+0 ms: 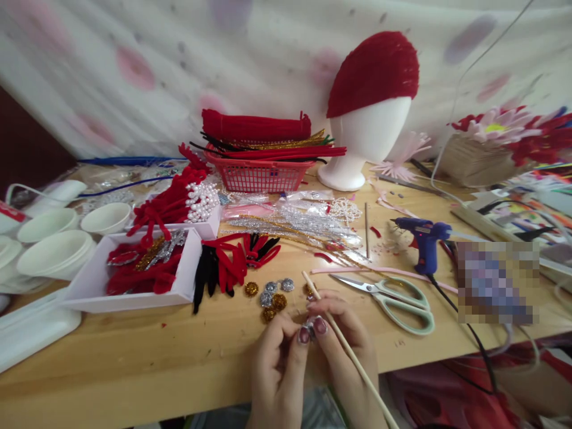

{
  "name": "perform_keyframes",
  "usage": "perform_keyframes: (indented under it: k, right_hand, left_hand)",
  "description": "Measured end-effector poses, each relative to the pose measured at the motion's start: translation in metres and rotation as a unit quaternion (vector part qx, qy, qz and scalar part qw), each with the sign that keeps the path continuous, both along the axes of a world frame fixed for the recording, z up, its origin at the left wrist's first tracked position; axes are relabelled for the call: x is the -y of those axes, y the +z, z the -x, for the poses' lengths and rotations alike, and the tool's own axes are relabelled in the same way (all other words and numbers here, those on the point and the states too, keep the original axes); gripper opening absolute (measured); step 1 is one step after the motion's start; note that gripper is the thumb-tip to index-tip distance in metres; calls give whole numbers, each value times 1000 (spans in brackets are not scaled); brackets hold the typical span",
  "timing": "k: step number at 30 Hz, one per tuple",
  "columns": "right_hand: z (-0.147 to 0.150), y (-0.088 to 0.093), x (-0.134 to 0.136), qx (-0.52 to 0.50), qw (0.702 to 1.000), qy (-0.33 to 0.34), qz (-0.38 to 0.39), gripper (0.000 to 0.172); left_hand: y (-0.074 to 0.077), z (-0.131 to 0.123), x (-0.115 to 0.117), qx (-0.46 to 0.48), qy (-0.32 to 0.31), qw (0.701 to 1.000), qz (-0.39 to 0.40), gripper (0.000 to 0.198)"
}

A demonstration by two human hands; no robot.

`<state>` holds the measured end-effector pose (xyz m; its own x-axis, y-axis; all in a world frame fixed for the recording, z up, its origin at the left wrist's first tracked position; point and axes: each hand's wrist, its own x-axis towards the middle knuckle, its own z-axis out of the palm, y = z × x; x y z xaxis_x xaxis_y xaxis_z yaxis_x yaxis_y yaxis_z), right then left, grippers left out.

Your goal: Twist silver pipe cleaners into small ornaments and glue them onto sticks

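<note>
My left hand (282,363) and my right hand (351,342) meet at the table's front edge, fingers closed. Their thumb tips pinch a small silver tinsel piece (310,325), mostly covered by the fingers. A thin wooden stick (360,368) slants across my right hand, held between its thumb and fingers. Just beyond my fingers lie several small coiled discs, silver (287,285) and gold (251,289). To the right, scissors with pale green handles (388,298) lie slightly apart at the blades. A pink fuzzy stem (326,270) lies behind the stick's tip.
A blue glue gun (422,238) stands at right, its cable over the edge. White boxes (134,301) of red fuzzy pieces, paper bowls (56,253) and black and red stems (223,265) are left. Behind stand a red basket (263,176) and a white head form (366,134).
</note>
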<state>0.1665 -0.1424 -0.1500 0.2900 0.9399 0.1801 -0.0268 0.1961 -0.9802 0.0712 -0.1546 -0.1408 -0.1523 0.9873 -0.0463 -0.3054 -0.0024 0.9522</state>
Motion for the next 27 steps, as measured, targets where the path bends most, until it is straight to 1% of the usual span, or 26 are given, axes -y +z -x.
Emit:
perform_keyframes:
  k: [3, 6, 11, 15, 20, 25, 27]
  right_hand:
    - [-3, 4, -2, 27, 999, 32, -28, 7]
    - [-4, 8, -4, 36, 998, 44, -40, 7]
    - [-1, 6, -6, -9, 998, 49, -34, 16]
    - [-3, 3, -6, 13, 997, 65, -48, 20]
    - [-4, 4, -6, 43, 996, 58, -57, 24]
    - [2, 6, -9, 7, 997, 42, -63, 27]
    - [4, 6, -10, 1, 997, 39, -61, 31]
  left_hand:
    - [0, 1, -1, -30, 6, 999, -11, 38]
    - [-1, 1, -2, -42, 12, 999, -11, 38]
    - [0, 2, -3, -70, 15, 997, -17, 39]
    - [0, 3, -2, -88, 15, 996, -26, 43]
    - [-2, 1, -1, -93, 20, 995, -30, 43]
    - [-8, 4, -3, -84, 12, 996, -22, 43]
    - [-11, 8, -5, -80, 1, 997, -18, 43]
